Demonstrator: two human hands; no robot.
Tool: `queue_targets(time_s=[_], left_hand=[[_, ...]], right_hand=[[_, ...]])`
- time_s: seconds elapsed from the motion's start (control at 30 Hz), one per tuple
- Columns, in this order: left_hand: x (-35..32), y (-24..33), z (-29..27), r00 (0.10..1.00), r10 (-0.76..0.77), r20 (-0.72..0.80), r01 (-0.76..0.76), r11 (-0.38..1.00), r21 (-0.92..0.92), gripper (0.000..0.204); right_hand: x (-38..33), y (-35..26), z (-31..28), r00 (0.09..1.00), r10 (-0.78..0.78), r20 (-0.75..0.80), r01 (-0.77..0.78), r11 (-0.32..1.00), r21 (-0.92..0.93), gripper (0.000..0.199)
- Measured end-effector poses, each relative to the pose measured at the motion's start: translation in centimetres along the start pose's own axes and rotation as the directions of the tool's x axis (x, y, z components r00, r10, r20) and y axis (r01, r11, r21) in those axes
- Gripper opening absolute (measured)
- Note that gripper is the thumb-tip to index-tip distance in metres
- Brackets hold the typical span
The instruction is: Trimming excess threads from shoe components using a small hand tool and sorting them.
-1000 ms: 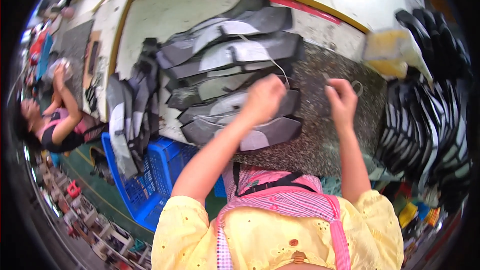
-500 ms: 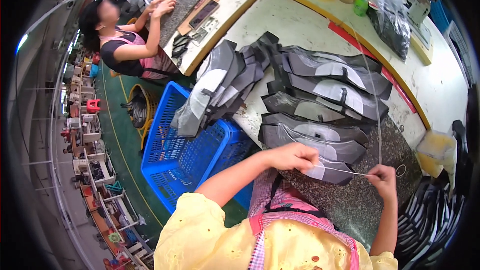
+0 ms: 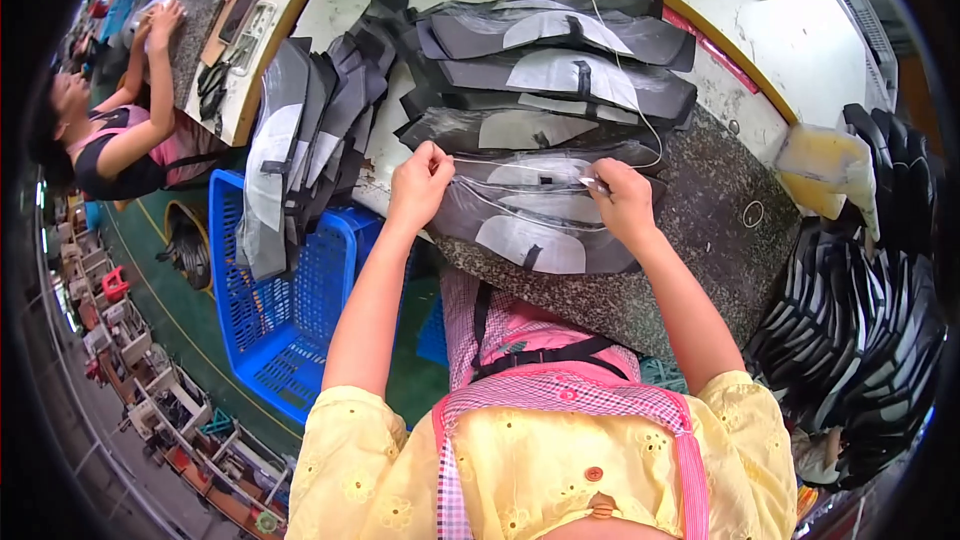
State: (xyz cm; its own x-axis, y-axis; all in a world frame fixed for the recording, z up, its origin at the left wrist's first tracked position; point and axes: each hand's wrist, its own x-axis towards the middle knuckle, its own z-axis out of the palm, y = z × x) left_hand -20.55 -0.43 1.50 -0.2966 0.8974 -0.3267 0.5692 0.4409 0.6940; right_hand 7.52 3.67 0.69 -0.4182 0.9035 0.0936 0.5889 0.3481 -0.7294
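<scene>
My left hand (image 3: pixel 420 185) pinches a thin white cord (image 3: pixel 642 122) at the left end of a stack of curved grey and black pieces with pale patches. My right hand (image 3: pixel 623 202), its fingers closed, is on the cord at the right. Between the hands the cord spans the nearer pieces; its other stretch loops up to the far edge of the table. The closest curved piece (image 3: pixel 470 220) lies just below both hands, a light line along its upper edge. More layered pieces (image 3: pixel 575 30) stretch away behind it.
A second pile of grey pieces (image 3: pixel 268 160) overhangs the table's left edge above a blue basket (image 3: pixel 232 310). Many dark curved parts (image 3: pixel 850 330) are stacked at right, near a yellowish block (image 3: pixel 820 165). A speckled board (image 3: pixel 725 230) lies under the work. A co-worker (image 3: pixel 125 145) sits at left.
My left hand has moved left and up, to the stack's left end. My right hand has come in left from the table's right side. The view has shifted, too.
</scene>
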Motion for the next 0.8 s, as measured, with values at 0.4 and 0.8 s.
queue_targets(time_s=[0.4, 0.8], left_hand=[[1.0, 0.1, 0.8, 0.984, -0.086, 0.155, 0.075, 0.994, 0.077, 0.019], [0.7, 0.1, 0.6, 0.970, 0.003, -0.244, 0.063, 0.963, 0.263, 0.028]], right_hand=[[-1.0, 1.1, 0.2, 0.981, 0.189, 0.045, -0.193, 0.972, 0.135, 0.013], [-0.1, 1.6, 0.6, 0.964, 0.266, -0.005, -0.264, 0.958, 0.108, 0.010]])
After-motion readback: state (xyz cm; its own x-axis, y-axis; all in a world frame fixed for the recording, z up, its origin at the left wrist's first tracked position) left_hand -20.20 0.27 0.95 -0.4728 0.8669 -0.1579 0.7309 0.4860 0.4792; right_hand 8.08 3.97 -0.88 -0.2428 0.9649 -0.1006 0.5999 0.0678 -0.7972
